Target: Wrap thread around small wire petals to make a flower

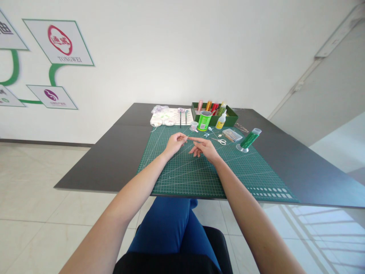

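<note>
Tiny piece [188, 136], too small to identify: head view shows it over the green cutting mat [182, 179], pinched in the left hand [174, 144]. The right hand [207, 148] points its index finger there; whether it grips anything cannot be told. Scissors [222, 142] lie nearby.
</note>
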